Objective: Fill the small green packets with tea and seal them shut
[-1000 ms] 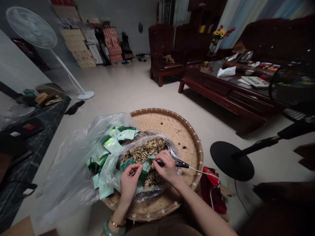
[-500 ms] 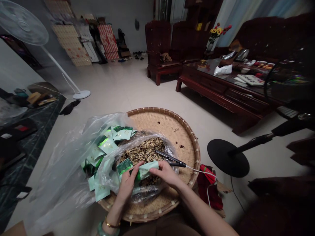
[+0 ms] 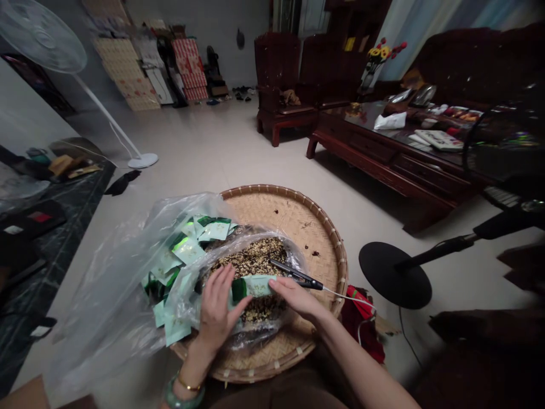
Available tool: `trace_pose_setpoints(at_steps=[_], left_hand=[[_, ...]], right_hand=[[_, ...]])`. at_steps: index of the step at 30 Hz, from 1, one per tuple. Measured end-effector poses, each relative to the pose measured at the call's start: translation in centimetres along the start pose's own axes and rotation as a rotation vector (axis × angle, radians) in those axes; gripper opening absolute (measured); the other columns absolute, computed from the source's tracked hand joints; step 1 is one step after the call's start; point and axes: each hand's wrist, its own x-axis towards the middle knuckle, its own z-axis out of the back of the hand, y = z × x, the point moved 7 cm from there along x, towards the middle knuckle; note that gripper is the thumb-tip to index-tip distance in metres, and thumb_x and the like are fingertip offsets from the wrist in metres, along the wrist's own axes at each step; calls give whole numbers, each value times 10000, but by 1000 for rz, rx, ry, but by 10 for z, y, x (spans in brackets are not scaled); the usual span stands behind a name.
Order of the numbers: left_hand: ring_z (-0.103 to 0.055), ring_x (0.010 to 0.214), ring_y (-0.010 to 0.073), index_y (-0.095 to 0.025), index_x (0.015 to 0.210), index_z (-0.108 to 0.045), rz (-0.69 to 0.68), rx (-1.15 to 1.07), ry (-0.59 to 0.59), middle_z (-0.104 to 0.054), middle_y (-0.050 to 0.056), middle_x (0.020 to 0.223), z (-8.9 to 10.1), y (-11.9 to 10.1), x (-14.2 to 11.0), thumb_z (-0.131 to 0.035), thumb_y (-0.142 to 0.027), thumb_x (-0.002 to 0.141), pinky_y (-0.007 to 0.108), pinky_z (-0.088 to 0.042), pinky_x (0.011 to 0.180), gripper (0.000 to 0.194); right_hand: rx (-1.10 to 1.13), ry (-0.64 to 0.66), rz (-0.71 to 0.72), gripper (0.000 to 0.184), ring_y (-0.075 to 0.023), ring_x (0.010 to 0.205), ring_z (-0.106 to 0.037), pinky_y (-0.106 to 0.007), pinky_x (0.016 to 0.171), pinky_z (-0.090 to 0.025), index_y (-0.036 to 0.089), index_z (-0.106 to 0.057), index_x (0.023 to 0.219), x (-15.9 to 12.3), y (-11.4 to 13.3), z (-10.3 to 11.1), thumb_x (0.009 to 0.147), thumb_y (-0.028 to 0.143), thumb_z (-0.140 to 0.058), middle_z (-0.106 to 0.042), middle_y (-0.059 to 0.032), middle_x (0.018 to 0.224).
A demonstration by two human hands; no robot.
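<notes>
Beige floor tiles (image 3: 213, 147) carry a round bamboo tray (image 3: 327, 238), with a clear plastic bag (image 3: 128, 284) of pale green sachets (image 3: 187, 250) and an inner bag of speckled dried herbs (image 3: 251, 261) on it. One sachet (image 3: 255, 286) lies above the herbs between the hands: the left hand (image 3: 217, 307) spread against its dark green end, the right hand (image 3: 296, 298) stretched flat at its other end, just below a black corded sealing tong (image 3: 296, 274).

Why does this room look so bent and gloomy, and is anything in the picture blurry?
In the head view, the wide lens bends the room, so the standing fan leans sharply; the light is dim, with darker corners; the plastic bag shows pale glare; and the dark shapes at the lower right edge look blurred.
</notes>
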Motion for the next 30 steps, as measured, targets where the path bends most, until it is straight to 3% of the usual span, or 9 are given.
trace_pose_setpoints(at_steps=[3,7,13,17,19,20,23,26,30], left_hand=[[-509,1158,312,-187,1304,-519,-259,164,162,-596,120,1294,-12,-27,-3,-645,-234,812,462,-437,924,510],[-533,1035,290,-159,1296,-502,-274,103,242,-645,114,1194,-27,-32,-8,-607,-143,796,437,-469,856,511],[-566,988,249,-187,1133,-578,-79,-145,191,-682,77,1058,-36,-18,-11,-624,-112,741,404,-497,868,401],[-597,968,241,-200,1040,-619,112,-197,196,-684,60,1011,-36,-6,-9,-642,-93,672,406,-502,865,384],[-614,932,230,-206,1011,-632,199,-212,194,-681,51,987,-34,0,-8,-639,-109,664,384,-516,824,360],[-622,894,222,-206,1000,-636,232,-216,189,-679,49,967,-33,2,-7,-640,-131,669,364,-526,784,339],[-615,713,178,-196,983,-639,295,-222,166,-670,39,896,-31,8,-8,-649,-212,682,307,-529,647,301],[-582,592,145,-176,973,-635,360,-237,140,-670,32,843,-30,14,-11,-664,-274,669,285,-523,589,322],[-625,601,154,-157,972,-621,486,-323,115,-687,47,852,-28,25,-15,-665,-336,668,280,-542,591,355]], right_hand=[[-21,41,1,572,-203,892,-553,-369,920,-408,169,-669,935,-3,3,-8,799,689,-475,-659,-39,899],[-88,32,36,517,-197,876,-541,-345,885,-420,171,-648,925,-9,6,-15,850,636,-435,-638,-37,895],[-313,8,103,404,-140,636,-505,-265,651,-437,168,-596,678,-20,18,-18,899,475,-455,-574,9,652],[-405,-222,209,299,-192,848,-620,-311,795,-475,184,-663,871,-28,37,12,935,353,-424,-688,-45,881],[-653,-345,221,229,-240,1018,-591,-374,898,-450,197,-641,1051,-29,36,31,878,306,-537,-666,-85,1069],[-814,-366,198,348,-274,1105,-546,-419,949,-418,199,-597,1163,-27,32,38,821,267,-612,-626,-108,1167],[-1136,-328,60,640,-339,1182,-471,-485,986,-379,144,-475,1327,-18,7,53,719,145,-676,-548,-172,1271],[-1183,-281,7,589,-324,1125,-496,-441,949,-415,110,-502,1295,-11,-8,59,724,126,-644,-574,-175,1200],[-1036,-183,58,514,-271,1042,-534,-385,904,-444,165,-567,1209,-13,-4,55,705,162,-667,-610,-116,1110]])
